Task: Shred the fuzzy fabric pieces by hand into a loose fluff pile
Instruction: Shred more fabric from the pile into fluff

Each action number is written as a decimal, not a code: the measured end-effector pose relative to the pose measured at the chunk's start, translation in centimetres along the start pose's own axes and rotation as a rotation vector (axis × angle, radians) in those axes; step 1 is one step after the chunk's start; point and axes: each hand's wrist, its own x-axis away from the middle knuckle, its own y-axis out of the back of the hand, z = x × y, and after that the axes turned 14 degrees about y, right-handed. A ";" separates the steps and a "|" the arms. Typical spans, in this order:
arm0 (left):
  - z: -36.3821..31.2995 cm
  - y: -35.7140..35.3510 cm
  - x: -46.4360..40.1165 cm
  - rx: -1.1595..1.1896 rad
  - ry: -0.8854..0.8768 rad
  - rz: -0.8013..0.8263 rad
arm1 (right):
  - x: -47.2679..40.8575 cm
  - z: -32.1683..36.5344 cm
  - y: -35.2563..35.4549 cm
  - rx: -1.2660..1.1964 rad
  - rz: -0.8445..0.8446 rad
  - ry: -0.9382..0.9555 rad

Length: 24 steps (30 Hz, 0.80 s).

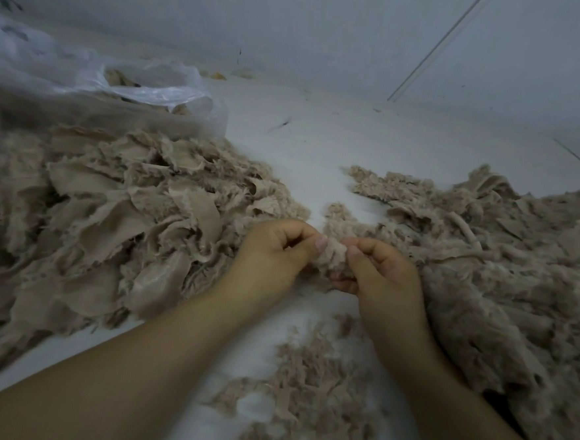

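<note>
While two fabric heaps (110, 214) flank them, left hand (272, 253) and right hand (380, 277) pinch one fuzzy piece (332, 257).

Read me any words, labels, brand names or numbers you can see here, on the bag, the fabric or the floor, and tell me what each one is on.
None: no text can be read anywhere.
Plastic bag: no print shows.
Fabric piles, the piece between the hands, and the floor: unmarked.

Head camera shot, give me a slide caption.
Both hands, left and right, pinch a fuzzy fabric piece between two beige heaps.
</note>
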 end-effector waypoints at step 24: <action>-0.2 0.2 0.0 0.412 0.167 0.127 | 0.4 -0.6 0.0 0.168 0.214 0.114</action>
